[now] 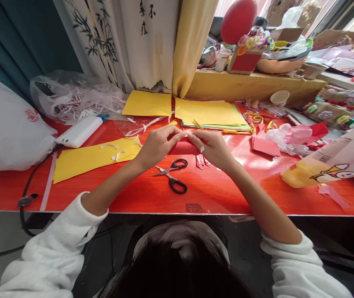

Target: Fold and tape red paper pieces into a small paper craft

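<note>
My left hand (161, 142) and my right hand (212, 147) meet above the red table, with thumbs and fingertips pinched together. Between them is a piece of red paper (182, 148), gripped at its upper edge by both hands. A small white piece (202, 149) clings to a finger of my right hand. Just below the paper lie scissors (173, 174) with black handles, blades pointing left. Small red strips (202, 161) rest right of the scissors. What exactly the fingertips press is partly hidden.
Yellow paper sheets (210, 112) lie behind my hands, with more yellow paper (92, 159) to the left. A white power bank (79, 131) and a plastic bag (9, 124) are at left. A drink cup (326, 161) lies tilted at right, near red paper pieces (265, 146).
</note>
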A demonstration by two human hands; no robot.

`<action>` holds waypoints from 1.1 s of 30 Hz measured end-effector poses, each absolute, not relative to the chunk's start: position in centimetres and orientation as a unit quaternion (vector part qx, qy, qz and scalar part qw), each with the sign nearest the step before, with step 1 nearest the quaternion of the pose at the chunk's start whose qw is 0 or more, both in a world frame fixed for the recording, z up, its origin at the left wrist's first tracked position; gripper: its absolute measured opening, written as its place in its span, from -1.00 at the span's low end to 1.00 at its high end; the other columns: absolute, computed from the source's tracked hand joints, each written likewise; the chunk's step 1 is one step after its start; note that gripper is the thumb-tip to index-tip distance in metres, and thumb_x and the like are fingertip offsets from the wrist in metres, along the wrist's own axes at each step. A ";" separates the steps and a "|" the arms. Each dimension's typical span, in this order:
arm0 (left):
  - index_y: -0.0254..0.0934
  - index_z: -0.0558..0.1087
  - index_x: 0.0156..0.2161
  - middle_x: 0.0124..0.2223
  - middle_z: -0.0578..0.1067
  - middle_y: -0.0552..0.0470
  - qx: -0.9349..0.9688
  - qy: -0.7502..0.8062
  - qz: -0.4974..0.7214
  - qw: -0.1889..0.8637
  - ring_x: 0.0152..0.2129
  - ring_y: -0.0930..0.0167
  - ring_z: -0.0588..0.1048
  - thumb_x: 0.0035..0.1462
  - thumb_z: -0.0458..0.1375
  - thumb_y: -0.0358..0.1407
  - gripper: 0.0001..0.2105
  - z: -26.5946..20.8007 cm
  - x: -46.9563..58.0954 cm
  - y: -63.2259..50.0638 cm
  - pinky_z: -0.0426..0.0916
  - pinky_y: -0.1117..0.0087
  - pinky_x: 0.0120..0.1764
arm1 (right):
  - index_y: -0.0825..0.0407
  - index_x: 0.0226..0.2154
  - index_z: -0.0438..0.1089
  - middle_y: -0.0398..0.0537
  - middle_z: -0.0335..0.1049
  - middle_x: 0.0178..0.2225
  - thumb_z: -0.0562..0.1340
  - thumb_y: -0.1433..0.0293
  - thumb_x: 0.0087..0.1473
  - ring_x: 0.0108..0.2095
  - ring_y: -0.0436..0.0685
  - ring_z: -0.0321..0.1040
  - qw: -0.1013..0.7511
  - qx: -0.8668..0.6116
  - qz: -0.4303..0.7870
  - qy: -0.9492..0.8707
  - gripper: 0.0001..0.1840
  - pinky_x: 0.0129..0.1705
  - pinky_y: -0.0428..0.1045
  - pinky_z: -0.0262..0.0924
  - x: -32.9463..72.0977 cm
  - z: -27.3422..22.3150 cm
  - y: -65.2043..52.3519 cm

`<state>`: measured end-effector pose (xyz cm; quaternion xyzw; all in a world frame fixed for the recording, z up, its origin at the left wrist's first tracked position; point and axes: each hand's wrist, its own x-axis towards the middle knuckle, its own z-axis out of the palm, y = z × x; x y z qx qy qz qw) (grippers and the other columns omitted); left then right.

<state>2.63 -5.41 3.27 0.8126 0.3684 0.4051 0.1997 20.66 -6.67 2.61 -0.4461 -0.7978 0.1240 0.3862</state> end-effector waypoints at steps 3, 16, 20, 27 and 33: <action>-0.31 0.42 -0.40 -0.45 0.45 0.10 0.812 0.377 0.401 0.192 -0.50 0.54 0.33 0.21 0.01 -0.18 -0.73 3.3 2.7 -5.5 0.20 0.48 -0.36 | 0.07 -0.62 0.16 -0.24 0.01 -0.66 0.06 0.29 0.19 -0.58 -0.10 -0.06 0.386 -0.444 0.129 -0.799 -0.61 -0.50 -0.10 -0.12 20.6 2.6 -6.7; -0.29 0.46 -0.35 -0.38 0.51 0.09 0.824 0.348 0.401 0.201 -0.48 0.54 0.37 0.13 0.12 -0.21 -0.82 3.0 2.7 -5.4 0.24 0.48 -0.38 | 0.06 -0.67 0.05 -0.26 -0.07 -0.69 0.06 0.31 0.17 -0.62 -0.11 -0.13 0.387 -0.456 0.123 -0.792 -0.58 -0.55 -0.10 -0.19 20.6 2.7 -6.7; -0.28 0.47 -0.36 -0.41 0.50 0.09 0.819 0.356 0.400 0.207 -0.52 0.54 0.34 0.18 0.04 -0.20 -0.76 3.2 2.7 -5.6 0.21 0.46 -0.39 | 0.06 -0.67 0.09 -0.24 0.02 -0.69 0.06 0.31 0.17 -0.61 -0.10 -0.04 0.391 -0.453 0.131 -0.790 -0.59 -0.54 -0.11 -0.14 20.5 2.8 -6.8; -0.29 0.46 -0.40 -0.52 0.39 0.11 0.812 0.375 0.371 0.249 -0.62 0.55 0.28 0.22 -0.06 -0.09 -0.63 3.5 2.7 -5.9 0.19 0.46 -0.46 | 0.07 -0.59 0.24 -0.20 0.15 -0.67 0.07 0.26 0.17 -0.60 -0.08 0.07 0.397 -0.459 0.150 -0.780 -0.64 -0.53 -0.12 -0.07 20.5 3.0 -7.0; -0.27 0.41 -0.39 -0.55 0.31 0.13 0.793 0.371 0.369 0.312 -0.64 0.55 0.29 0.20 -0.02 -0.15 -0.72 3.4 2.7 -5.9 0.24 0.47 -0.49 | 0.07 -0.61 0.19 -0.22 0.07 -0.65 0.08 0.24 0.16 -0.58 -0.08 0.00 0.398 -0.449 0.139 -0.788 -0.62 -0.53 -0.11 -0.10 20.5 3.0 -7.0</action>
